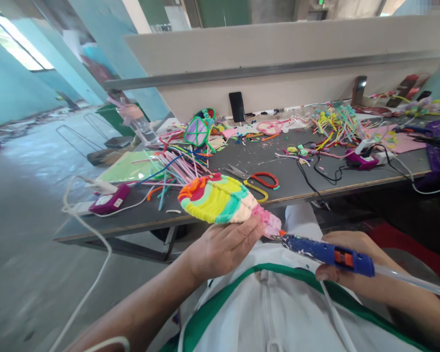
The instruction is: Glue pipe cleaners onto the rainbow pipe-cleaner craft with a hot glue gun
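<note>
My left hand is closed around the narrow pink end of a striped pipe-cleaner craft, with rounded bands of orange, red, yellow, teal and cream. In my right hand is a blue hot glue gun with a clear glue stick coming out of its back. The glue gun's nozzle is at the pink tip of the craft; whether it touches, I cannot tell. Scissors with red and yellow handles lie on the table just beyond the craft.
The grey table carries bundled pipe cleaners, a heap of colourful stems and purple power strips. A phone leans on the back panel. A white cable loops down at the left.
</note>
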The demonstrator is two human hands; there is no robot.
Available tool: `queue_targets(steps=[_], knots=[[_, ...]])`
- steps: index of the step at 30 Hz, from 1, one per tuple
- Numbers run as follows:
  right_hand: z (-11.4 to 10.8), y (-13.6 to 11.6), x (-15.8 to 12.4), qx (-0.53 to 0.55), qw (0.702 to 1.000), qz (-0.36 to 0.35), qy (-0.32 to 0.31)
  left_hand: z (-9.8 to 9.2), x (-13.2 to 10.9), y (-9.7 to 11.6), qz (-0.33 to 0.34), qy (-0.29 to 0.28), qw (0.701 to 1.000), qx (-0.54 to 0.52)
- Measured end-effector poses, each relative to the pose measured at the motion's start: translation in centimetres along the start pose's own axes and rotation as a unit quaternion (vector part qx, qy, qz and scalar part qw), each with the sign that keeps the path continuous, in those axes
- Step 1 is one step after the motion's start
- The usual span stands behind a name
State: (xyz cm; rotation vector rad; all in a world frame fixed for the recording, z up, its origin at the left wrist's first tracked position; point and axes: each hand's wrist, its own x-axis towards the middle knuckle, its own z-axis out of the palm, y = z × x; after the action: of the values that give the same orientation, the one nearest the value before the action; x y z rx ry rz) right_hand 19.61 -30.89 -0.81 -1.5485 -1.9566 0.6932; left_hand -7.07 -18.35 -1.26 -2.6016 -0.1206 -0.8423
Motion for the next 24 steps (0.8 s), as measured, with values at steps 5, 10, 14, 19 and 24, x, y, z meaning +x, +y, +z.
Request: queue_targets(steps=[5,10,14,19,24], knots=[[-0.01,-0.15,0.09,-0.010,1.000,0.000,0.004,-0.03,0.10,0.04,0.004,-0.003,1.000,-0.003],[0.15,-0.05,0.45,-0.023,1.000,0.002,-0.014,-0.06,0.31,0.11,0.003,-0.012,1.000,0.000],[0.22,0.21,0.43,-0.017,1.000,-0.014,0.006,0.05,0.36,0.25,-0.007,-0.014,1.000,-0.009],[0.17,0.11,0.48,-0.004,1.000,-0.007,0.001,0.06,0.40,0.33,-0.018,-0.030,0.999,-0.012],[0.35,0.38,0.23,-0.007,1.000,0.005,-0.001,0.29,0.25,0.35,-0.019,-0.025,0.999,-0.020]])
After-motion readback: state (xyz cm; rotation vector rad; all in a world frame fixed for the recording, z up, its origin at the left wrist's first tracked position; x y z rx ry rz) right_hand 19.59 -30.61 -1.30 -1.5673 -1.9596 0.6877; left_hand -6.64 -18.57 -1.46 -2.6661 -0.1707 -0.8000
